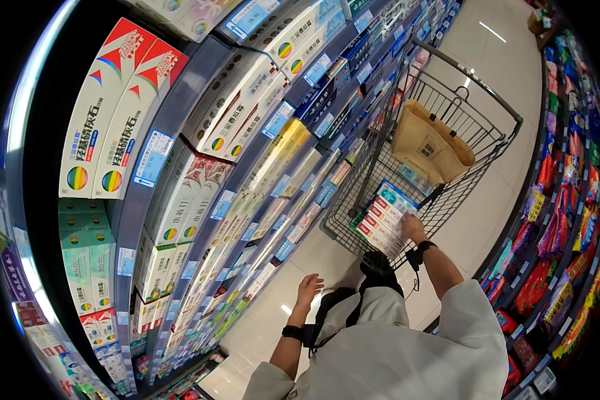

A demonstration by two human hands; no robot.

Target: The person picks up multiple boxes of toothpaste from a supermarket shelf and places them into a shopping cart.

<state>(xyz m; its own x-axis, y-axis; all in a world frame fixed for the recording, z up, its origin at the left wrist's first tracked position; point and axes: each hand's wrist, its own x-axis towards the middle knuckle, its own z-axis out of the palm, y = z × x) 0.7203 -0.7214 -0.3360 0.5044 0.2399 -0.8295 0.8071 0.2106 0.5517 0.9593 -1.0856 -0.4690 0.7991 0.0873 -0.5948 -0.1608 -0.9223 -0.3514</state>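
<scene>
My right hand [413,229] grips the edge of a multi-pack of slim white boxes with red labels and a blue side [384,217], likely toothpaste. The pack is over the near end of a dark wire shopping cart [497,157]; whether it rests on the basket cannot be told. A tan bag [428,148] with dark handles lies in the cart, with a pale blue package [415,179] beside it. My left hand [309,288] hangs low between the shelf and my body, fingers partly spread, holding nothing.
Along the left run shelves of toothpaste boxes [117,113] with blue-and-white price tags [155,160]. To the right, another shelf holds colourful bagged goods [570,200]. Pale glossy floor tiles [477,47] lie between them. The cart stands close to the left shelves.
</scene>
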